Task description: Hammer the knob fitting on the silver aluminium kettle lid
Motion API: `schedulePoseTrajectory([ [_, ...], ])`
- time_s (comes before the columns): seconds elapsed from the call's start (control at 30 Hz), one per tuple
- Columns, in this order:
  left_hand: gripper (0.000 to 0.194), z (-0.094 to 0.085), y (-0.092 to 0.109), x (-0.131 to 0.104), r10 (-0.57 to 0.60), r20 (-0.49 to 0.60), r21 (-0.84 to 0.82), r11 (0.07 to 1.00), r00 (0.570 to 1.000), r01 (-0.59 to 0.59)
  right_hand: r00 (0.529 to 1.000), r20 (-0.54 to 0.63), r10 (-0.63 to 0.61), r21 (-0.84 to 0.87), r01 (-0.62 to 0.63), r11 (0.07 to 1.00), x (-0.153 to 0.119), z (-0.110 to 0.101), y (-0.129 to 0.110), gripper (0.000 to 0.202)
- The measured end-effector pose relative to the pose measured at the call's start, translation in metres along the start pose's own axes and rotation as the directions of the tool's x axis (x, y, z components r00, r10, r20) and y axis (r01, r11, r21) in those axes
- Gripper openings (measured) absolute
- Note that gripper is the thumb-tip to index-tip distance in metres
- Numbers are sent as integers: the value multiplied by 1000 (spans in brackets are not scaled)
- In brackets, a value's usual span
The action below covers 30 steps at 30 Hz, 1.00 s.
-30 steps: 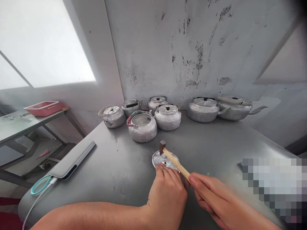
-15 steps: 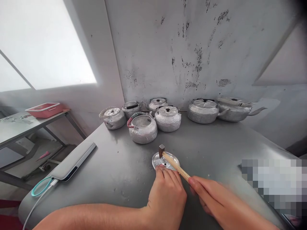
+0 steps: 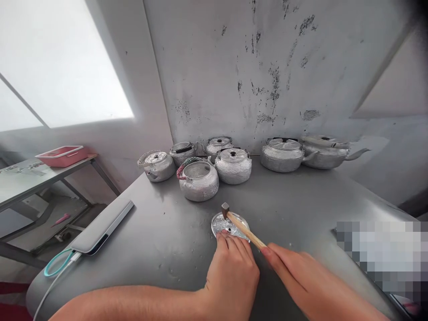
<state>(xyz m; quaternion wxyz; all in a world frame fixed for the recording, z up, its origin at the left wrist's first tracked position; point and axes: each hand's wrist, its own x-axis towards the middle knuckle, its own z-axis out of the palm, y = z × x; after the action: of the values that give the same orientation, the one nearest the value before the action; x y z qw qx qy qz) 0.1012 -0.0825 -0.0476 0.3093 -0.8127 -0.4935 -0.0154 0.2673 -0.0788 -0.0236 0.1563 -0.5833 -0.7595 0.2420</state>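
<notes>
A round silvery metal lid [image 3: 219, 225] with a small dark hole near its middle lies on the grey table. My left hand [image 3: 234, 272] grips its near edge, fingertips on the top face. My right hand [image 3: 284, 263] is closed round the wooden handle of a small hammer [image 3: 244, 229]. The hammer's metal head is at the far part of the lid; whether it touches the surface I cannot tell. Just beyond the lid stands a lidless hammered-metal kettle [image 3: 199, 187] with a red and green wrapped handle.
Several more metal kettles [image 3: 234, 171] stand along the back of the table [image 3: 160, 236]. At the left edge lies a white power bank [image 3: 103, 225] with a cable. A pink basket [image 3: 63, 156] sits on a side table. A blurred-out object [image 3: 384, 258] is at the right.
Hardly anything differs. Both hands, the hammer and the lid keep their places, and the whole view has shifted very slightly.
</notes>
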Motion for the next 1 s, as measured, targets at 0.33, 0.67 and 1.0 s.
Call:
schedulePoseTrajectory([
  [0.33,31,-2,1,2,-23,0,-5,1000,1000,23,998,-14,-59,33,59,998,7,-12,0,47],
  [0.67,36,0,0,2,-38,-46,-25,999,998,36,967,98,-237,7,237,971,10,-10,6,52],
  [1.0,37,0,3,3,-50,-47,-18,999,998,49,961,2,-275,-24,275,961,5,-2,4,48],
])
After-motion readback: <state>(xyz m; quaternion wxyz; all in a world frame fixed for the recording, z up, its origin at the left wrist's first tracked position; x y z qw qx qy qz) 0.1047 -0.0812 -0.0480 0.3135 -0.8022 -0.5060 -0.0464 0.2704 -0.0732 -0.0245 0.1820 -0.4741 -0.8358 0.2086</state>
